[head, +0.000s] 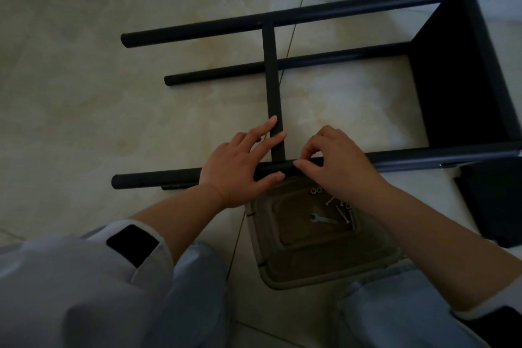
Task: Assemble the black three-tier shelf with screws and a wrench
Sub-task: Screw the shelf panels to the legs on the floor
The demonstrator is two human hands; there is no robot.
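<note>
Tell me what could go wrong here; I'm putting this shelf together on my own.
The right hand seems to pinch something small at the near leg; dropped, it could roll off across the floor. The left hand alone steadies the crossbar, which may shift. The wrench lies in the tray, hands busy.

Clothing worn by the person, as seen from above

Both forearms are bared, the sleeves being pushed up toward the elbows. A loose white long-sleeved top (pixel 70 285) is worn; a black rectangular patch (pixel 132 244) is set at the cuff of the left sleeve, and a dark patch (pixel 505 319) is also seen at the edge of the right sleeve. Light blue denim trousers (pixel 395 308) are worn over both knees. The left hand (pixel 240 172) and right hand (pixel 336 167) are bare, with short plain nails.
</note>
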